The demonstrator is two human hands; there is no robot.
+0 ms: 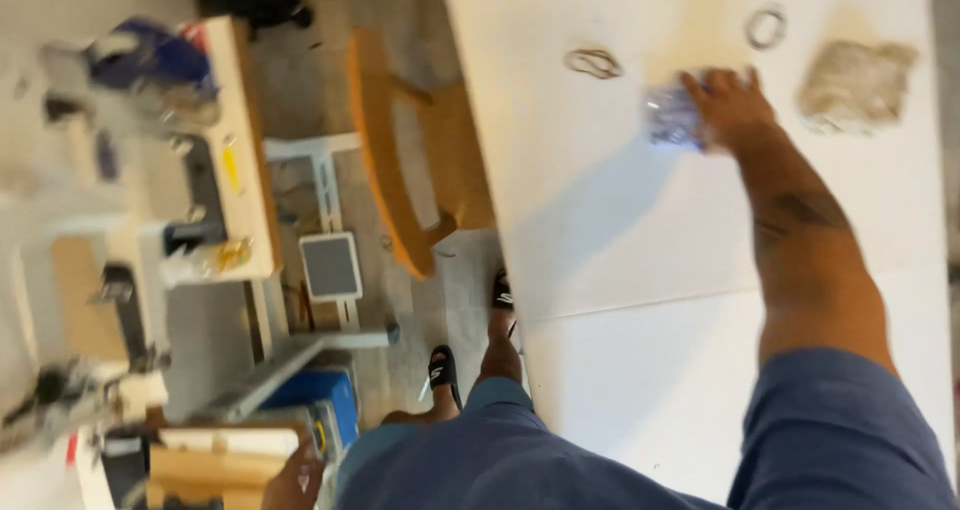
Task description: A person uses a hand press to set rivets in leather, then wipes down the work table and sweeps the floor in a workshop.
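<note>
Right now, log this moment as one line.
right hand: on clear plastic piece | left hand: low by boxes | white table: rubber bands, fibre pad

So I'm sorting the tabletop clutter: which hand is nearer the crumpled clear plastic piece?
Right. The right hand rests against the crumpled clear plastic piece on the white table; the left hand hangs far off, down by the floor clutter.

A wide white table top (620, 230) fills the right side. On it lie a tangle of tan rubber bands (594, 63), a thin pale ring (766, 27) and a rough beige cloth pad (856, 86). Beside the table stands an orange wooden chair (400, 160). Farther left sits a cluttered workbench (235, 150), with a blue box (318, 398) on the floor.
</note>
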